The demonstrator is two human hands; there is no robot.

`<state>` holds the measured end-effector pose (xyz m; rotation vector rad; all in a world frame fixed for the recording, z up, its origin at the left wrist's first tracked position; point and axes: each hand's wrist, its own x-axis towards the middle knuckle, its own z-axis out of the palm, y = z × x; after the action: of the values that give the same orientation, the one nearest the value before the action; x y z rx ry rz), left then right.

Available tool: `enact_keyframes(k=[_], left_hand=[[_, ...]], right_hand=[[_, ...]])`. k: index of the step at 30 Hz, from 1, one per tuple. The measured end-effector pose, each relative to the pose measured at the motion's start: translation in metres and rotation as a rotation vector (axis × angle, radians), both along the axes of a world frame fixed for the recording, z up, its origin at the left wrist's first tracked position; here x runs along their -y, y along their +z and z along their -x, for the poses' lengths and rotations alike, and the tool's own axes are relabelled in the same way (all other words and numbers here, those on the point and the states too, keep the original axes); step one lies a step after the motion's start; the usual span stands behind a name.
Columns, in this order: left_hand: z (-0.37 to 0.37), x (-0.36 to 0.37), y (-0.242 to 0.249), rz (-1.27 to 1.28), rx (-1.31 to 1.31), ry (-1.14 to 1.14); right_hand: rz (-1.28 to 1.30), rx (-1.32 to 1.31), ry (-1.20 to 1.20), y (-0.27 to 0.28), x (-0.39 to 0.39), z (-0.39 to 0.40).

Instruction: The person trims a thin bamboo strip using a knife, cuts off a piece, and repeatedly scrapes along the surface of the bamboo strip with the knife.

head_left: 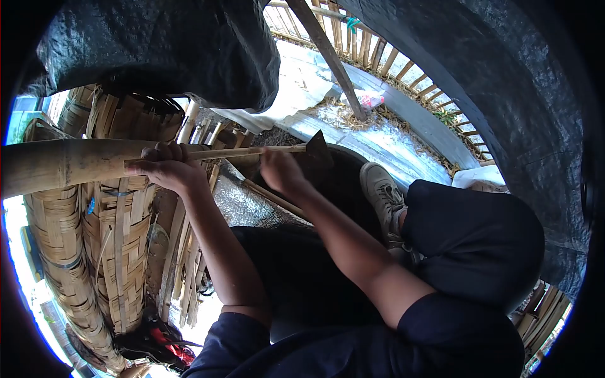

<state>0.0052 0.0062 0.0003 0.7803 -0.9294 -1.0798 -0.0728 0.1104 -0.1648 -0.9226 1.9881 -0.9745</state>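
A thin, light-coloured stick [233,152] runs level across the middle of the view. At its right end sits a dark, flat, triangular piece [319,151] that looks like a metal blade. My left hand [171,167] is closed around the stick's left part, right against a thick bamboo pole [69,165] coming in from the left edge. Closer to the dark triangle, my right hand [282,171] is closed in a fist on the stick. Below the right hand, another thin stick [277,200] slants down towards my lap.
Tall woven bamboo baskets [116,252] stand at the left, beside upright bamboo strips [186,271]. Dark plastic sheeting [164,50] hangs overhead. My shoe [383,189] rests at the right. A slanted wooden post [328,60] and a bamboo fence [403,66] lie beyond.
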Motion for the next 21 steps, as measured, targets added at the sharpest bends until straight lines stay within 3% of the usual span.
enact_keyframes(k=[1, 4, 8, 11, 13, 14, 16, 17, 19, 21], left_hand=[[0.001, 0.000, 0.000, -0.001, -0.003, 0.005], [-0.003, 0.001, -0.002, -0.016, -0.029, -0.030], [-0.010, 0.003, -0.004, -0.024, -0.033, -0.004], [-0.001, -0.001, 0.000, -0.022, -0.003, -0.009], [0.000, -0.002, 0.000, -0.020, 0.033, 0.005], [-0.002, -0.001, -0.001, -0.014, 0.007, -0.020], [-0.005, 0.001, -0.002, -0.008, -0.016, -0.050], [-0.008, 0.001, -0.004, 0.001, -0.021, -0.049], [-0.011, 0.001, -0.005, 0.012, -0.029, -0.045], [-0.011, 0.003, -0.005, 0.012, -0.056, -0.090]], right_hand=[[0.023, 0.127, 0.071, 0.023, 0.004, -0.004], [0.006, 0.033, 0.080, 0.014, 0.003, -0.009], [-0.251, -0.078, 0.022, -0.075, -0.018, 0.013], [-0.039, -0.248, 0.047, -0.064, -0.015, 0.009], [0.141, -0.601, 0.305, -0.010, 0.000, -0.011], [0.139, -0.598, 0.307, -0.012, 0.003, -0.015], [0.273, -0.215, 0.148, -0.028, 0.007, -0.022], [0.272, -0.210, 0.146, -0.042, 0.001, -0.017], [-0.150, -0.180, 0.091, -0.085, -0.016, 0.004], [-0.152, -0.086, -0.038, -0.082, -0.018, 0.013]])
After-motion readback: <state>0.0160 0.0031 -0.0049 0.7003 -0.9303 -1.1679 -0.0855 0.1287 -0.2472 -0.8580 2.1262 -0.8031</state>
